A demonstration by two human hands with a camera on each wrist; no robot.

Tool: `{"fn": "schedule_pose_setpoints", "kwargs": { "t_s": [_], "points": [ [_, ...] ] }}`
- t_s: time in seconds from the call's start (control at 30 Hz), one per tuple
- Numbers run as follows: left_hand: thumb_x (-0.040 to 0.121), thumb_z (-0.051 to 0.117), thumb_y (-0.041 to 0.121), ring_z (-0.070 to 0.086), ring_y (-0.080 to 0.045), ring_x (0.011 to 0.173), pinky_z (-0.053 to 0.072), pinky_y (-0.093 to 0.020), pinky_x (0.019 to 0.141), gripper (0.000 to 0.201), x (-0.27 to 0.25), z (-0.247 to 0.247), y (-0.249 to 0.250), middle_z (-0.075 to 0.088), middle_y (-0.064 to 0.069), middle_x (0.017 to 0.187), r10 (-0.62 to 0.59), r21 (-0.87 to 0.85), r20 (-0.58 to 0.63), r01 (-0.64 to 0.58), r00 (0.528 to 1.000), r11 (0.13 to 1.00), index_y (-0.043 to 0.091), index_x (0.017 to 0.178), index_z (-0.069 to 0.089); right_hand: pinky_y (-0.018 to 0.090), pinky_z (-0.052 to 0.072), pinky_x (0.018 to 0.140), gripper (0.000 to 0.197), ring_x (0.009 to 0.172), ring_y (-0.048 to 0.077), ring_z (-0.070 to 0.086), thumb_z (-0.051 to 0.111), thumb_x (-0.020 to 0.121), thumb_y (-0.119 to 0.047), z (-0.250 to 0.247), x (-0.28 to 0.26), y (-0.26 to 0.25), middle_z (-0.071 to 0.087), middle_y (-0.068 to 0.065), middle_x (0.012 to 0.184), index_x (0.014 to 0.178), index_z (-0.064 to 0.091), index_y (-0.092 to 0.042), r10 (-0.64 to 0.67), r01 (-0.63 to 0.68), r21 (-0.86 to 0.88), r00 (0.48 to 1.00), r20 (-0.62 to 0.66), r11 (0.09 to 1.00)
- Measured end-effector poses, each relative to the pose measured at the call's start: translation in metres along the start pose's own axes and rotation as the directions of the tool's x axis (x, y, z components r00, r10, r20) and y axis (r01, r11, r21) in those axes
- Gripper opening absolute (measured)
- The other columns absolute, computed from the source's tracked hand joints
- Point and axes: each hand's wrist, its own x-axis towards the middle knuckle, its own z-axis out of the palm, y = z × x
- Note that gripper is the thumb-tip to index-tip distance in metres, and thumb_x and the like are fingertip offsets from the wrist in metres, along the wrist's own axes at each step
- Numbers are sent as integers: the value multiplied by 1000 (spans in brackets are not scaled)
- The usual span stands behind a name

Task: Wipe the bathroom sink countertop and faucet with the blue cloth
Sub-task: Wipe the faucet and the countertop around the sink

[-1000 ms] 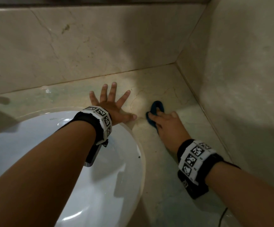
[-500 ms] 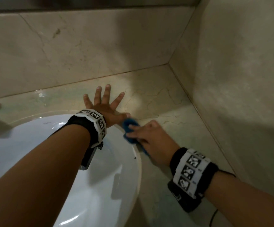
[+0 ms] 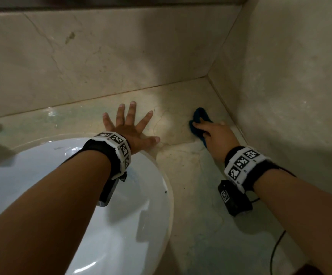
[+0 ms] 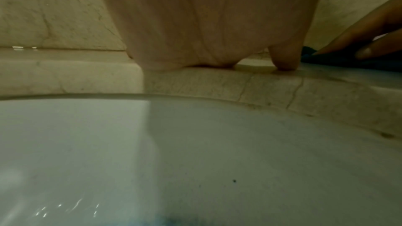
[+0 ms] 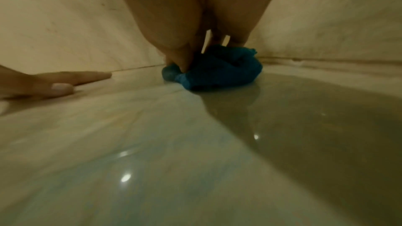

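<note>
The blue cloth (image 3: 199, 115) lies bunched on the beige marble countertop (image 3: 192, 175), close to the right wall. My right hand (image 3: 210, 132) grips it and presses it down. In the right wrist view the thumb and fingers of that hand (image 5: 195, 15) bear on the crumpled cloth (image 5: 219, 73). My left hand (image 3: 129, 126) lies flat with its fingers spread on the counter behind the white sink basin (image 3: 121, 215) and holds nothing. The left wrist view shows its palm (image 4: 206, 23) on the rim, with the cloth (image 4: 326, 58) off to the right. No faucet shows clearly.
A marble back wall (image 3: 101, 56) and a side wall (image 3: 290, 76) meet in a corner just beyond the cloth. The countertop shines wet. A dark speck (image 3: 165, 192) sits in the basin. A thin black cable (image 3: 276, 251) runs along the counter's near right.
My right hand has swept the cloth from the basin rim beside my left thumb out to the right and back toward the corner. The left hand has stayed put.
</note>
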Motion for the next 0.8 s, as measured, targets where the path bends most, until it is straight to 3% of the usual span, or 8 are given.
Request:
{"fn": "schedule_pose_setpoints", "kwargs": {
  "t_s": [0.07, 0.13, 0.3, 0.4, 0.43, 0.6, 0.67, 0.8],
  "points": [
    [77, 23, 83, -34, -26, 137, -15, -62, 108, 80, 0, 0, 1, -39, 4, 148, 2, -2, 6, -2, 1000, 1000, 54, 138, -20, 12, 29, 97, 47, 118, 28, 46, 44, 93, -2, 6, -12, -11, 45, 8, 142, 131, 51, -28, 18, -17, 59, 1000, -15, 998],
    [77, 24, 83, -34, -26, 137, -15, -62, 108, 81, 1, 1, 2, -39, 4, 148, 1, -1, 6, -1, 1000, 1000, 53, 138, -20, 6, 26, 89, 46, 110, 26, 50, 47, 92, -5, 14, -26, -25, 50, 8, 135, 128, 54, -33, 13, -13, 97, 1000, 4, 995],
    [77, 24, 83, -32, -27, 138, -12, -63, 108, 82, 1, -1, 1, -39, 3, 148, -4, 10, 8, 4, 1000, 1000, 52, 138, -21, 16, 38, 90, 40, 98, 27, 55, 51, 91, -8, 23, -56, -62, 53, 10, 110, 121, 60, -33, -49, 38, 167, 997, 66, 985],
    [76, 23, 83, -32, -28, 138, -12, -63, 108, 82, 1, -1, 2, -39, 3, 148, -3, 15, 5, 3, 1000, 1000, 52, 138, -21, 28, 42, 98, 37, 102, 26, 53, 52, 92, -6, 28, -67, -75, 42, -24, 95, 120, 63, -27, -133, 99, 246, 983, 124, 964],
    [77, 24, 83, -31, -28, 138, -12, -63, 108, 82, 2, 0, 2, -38, 3, 149, -4, 13, 2, 4, 1000, 1000, 52, 138, -21, 28, 41, 99, 37, 105, 25, 53, 51, 92, -5, 30, -68, -76, 38, -26, 94, 120, 63, -27, -148, 107, 263, 979, 142, 959],
    [78, 24, 81, -31, -27, 139, -12, -63, 109, 81, 1, 0, 2, -38, 3, 149, -2, 17, -5, 2, 1000, 1000, 52, 139, -20, 30, 45, 98, 37, 98, 25, 59, 55, 87, -4, 33, -51, -60, 58, 11, 118, 113, 67, -28, -102, 81, 289, 993, 58, 954],
    [78, 25, 82, -32, -26, 138, -13, -62, 109, 81, 0, 0, 1, -38, 4, 149, 2, 2, -8, -2, 1000, 1000, 52, 139, -19, 26, 46, 98, 41, 99, 28, 62, 53, 84, 2, 29, -34, -48, 59, 13, 120, 111, 68, -26, -40, 45, 293, 999, -22, 955],
    [77, 25, 82, -33, -25, 138, -15, -62, 108, 81, 1, 1, -1, -39, 5, 148, 14, -9, -7, -14, 1000, 1000, 54, 138, -20, 5, 36, 81, 41, 98, 28, 63, 50, 85, 8, 13, -14, -31, 62, 17, 119, 111, 68, -17, 34, -8, 251, 994, -101, 968]
  ]
}}
